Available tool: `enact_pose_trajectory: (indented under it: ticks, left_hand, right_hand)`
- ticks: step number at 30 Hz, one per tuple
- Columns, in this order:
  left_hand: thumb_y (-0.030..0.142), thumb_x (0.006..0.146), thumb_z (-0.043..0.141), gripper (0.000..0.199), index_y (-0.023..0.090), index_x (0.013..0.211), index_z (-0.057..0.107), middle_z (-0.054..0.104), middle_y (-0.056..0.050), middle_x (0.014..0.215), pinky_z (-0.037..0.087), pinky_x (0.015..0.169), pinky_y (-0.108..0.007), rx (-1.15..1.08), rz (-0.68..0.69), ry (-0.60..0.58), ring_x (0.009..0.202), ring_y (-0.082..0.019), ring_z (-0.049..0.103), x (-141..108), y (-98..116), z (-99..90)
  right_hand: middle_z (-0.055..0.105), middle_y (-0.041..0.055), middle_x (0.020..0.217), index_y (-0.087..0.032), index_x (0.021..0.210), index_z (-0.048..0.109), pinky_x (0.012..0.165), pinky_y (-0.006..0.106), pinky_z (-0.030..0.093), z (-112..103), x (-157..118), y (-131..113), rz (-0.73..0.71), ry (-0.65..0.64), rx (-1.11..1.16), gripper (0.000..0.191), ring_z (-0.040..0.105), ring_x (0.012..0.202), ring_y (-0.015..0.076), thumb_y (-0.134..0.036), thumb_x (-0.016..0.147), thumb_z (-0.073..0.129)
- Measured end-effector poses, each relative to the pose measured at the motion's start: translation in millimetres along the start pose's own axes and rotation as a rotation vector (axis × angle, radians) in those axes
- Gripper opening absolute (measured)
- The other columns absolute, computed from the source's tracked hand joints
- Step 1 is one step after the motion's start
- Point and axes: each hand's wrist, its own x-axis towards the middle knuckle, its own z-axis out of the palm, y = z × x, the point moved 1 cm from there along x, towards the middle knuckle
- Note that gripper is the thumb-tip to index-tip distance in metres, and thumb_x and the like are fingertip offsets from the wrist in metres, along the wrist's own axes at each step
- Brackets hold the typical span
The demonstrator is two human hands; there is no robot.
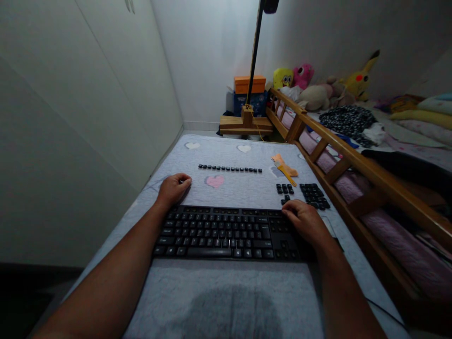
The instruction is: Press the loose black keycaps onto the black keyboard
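A black keyboard (219,231) lies on the cloth-covered table between my forearms. Its letter keys are on, while the top row and right-hand sections show bare sockets. My left hand (175,188) rests loosely curled on the cloth just past the keyboard's upper left corner. At the upper right corner is my right hand (300,215), fingers drawn together beside the arrow keycaps (286,198); anything between the fingertips is too small to tell. A row of loose keycaps (230,168) runs across the cloth. Two more groups, a small block (284,189) and the number-pad keycaps (313,195), sit at the right.
A yellow-handled brush (286,175) lies on an orange cloth (287,167) at the table's far right. A wooden bed rail (332,146) borders the right side, with plush toys (314,94) beyond. A stand with a black pole (254,56) rises behind the table. White cabinet doors (106,94) flank the left.
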Motion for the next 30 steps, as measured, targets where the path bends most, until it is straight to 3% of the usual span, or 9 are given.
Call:
enact_pose_trajectory:
  ticks: [14, 30]
  left_hand:
    - [0.046, 0.073, 0.052, 0.039, 0.016, 0.086, 0.072, 0.074, -0.006, 0.088, 0.048, 0.073, -0.027, 0.011, -0.005, -0.004, 0.077, -0.02, 0.065, -0.5, 1.7, 0.0]
    - [0.046, 0.073, 0.051, 0.038, 0.016, 0.084, 0.072, 0.074, -0.006, 0.087, 0.048, 0.074, -0.029, -0.009, 0.002, -0.003, 0.076, -0.02, 0.065, -1.2, 3.9, -0.8]
  right_hand:
    - [0.064, 0.003, 0.076, -0.021, 0.074, 0.058, 0.069, 0.029, 0.04, 3.3, 4.9, -1.1, 0.059, -0.043, -0.009, 0.014, 0.057, 0.074, 0.019, -0.03, 0.08, 0.048]
    - [0.062, 0.0019, 0.073, -0.021, 0.073, 0.058, 0.068, 0.03, 0.04, 5.8, 3.4, -1.6, 0.032, 0.04, 0.034, 0.01, 0.057, 0.071, 0.0185, -0.027, 0.077, 0.051]
